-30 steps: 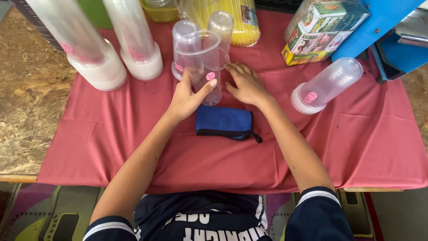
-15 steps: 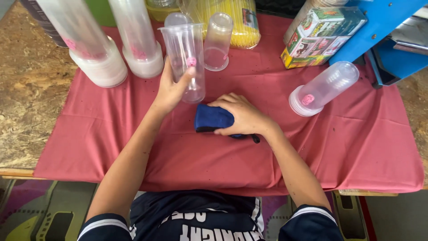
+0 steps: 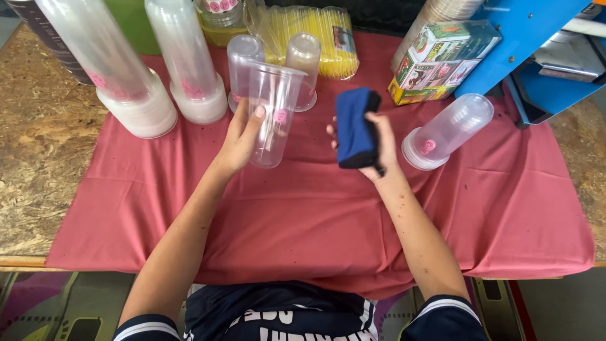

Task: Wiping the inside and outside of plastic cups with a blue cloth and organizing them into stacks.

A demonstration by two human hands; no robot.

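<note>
My left hand (image 3: 240, 139) holds a clear plastic cup (image 3: 271, 110) upright, lifted over the red cloth (image 3: 315, 215), its mouth up and a small pink mark on its side. My right hand (image 3: 379, 148) grips a dark blue folded cloth pad (image 3: 355, 126), raised off the table just right of the cup and apart from it. Behind the cup stand two short stacks of clear cups (image 3: 243, 69) upside down.
Two tall stacks of upturned clear cups (image 3: 126, 82) stand at the back left. A stack of cups (image 3: 448, 129) lies on its side at the right. A pack of yellow straws (image 3: 315, 38), a green box (image 3: 442, 60) and a blue machine (image 3: 536, 50) line the back.
My left hand raised the cup and brought it toward me. My right hand went from the cups down to the blue pad, took hold of it and lifted it off the cloth.
</note>
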